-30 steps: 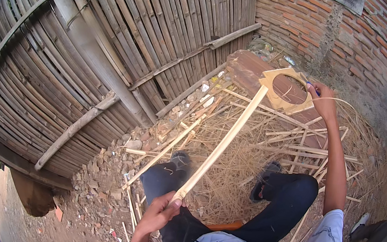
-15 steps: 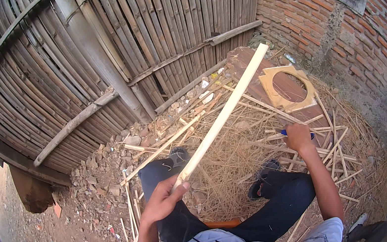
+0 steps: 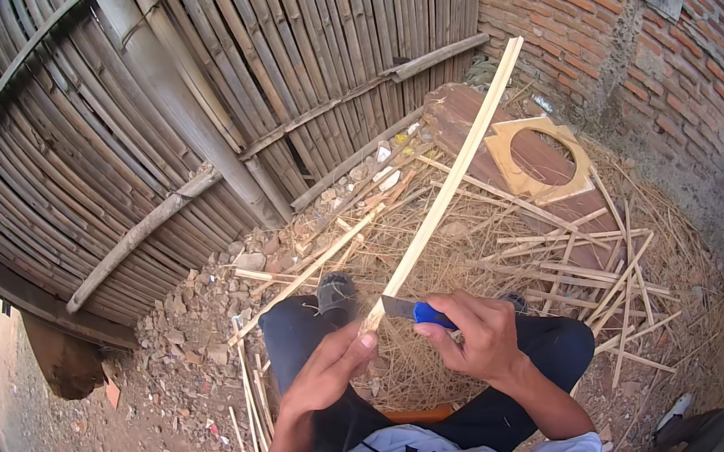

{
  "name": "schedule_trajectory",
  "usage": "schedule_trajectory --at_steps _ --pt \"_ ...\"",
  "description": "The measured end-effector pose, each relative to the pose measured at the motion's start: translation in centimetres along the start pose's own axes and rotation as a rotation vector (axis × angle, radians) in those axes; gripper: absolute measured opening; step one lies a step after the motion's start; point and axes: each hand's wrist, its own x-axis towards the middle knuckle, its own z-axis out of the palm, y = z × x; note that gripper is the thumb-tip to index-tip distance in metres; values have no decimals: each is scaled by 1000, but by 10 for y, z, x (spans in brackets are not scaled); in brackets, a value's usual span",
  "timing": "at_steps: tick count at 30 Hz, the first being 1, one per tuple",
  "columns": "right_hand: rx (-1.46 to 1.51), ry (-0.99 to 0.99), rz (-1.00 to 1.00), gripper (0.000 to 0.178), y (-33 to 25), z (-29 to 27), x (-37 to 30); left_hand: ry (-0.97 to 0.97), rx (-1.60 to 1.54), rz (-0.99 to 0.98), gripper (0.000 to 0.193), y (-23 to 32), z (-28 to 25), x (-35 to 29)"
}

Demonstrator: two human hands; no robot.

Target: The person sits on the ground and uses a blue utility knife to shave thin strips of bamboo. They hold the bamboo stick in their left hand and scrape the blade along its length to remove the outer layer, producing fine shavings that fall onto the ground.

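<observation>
A long pale strip of split bamboo or wood (image 3: 443, 203) slants up and away from my lap toward the brick wall. Its near end is gripped by my left hand (image 3: 332, 367), with the thumb along the top. My right hand (image 3: 481, 337) is closed round the blue handle of a knife (image 3: 435, 315). The blade reaches left and meets the strip's edge just beyond my left thumb. Both hands are above the gap between my bent knees.
Cut strips (image 3: 625, 284) lie across the straw to the right, more (image 3: 250, 396) by my left leg. A board with a round hole (image 3: 506, 168) rests on a brown panel (image 3: 454, 113). A bamboo fence (image 3: 313, 50) and a brick wall (image 3: 560, 31) border the spot. Another person's leg (image 3: 706, 427) shows at right.
My right hand has come from over the strips on the right to the held strip, bringing the knife against it. The strip and my left hand have shifted slightly right.
</observation>
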Motion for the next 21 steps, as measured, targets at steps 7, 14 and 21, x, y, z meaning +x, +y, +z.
schedule_trajectory --at_steps 7,14,21 --pt "-51 -12 -32 31 -4 17 -2 51 165 117 35 -15 0 3" --pt "-30 9 -22 32 -8 23 2 96 231 81 32 -10 5 2" --pt "-94 11 7 31 -5 15 3 128 317 86 35 -11 7 -1"
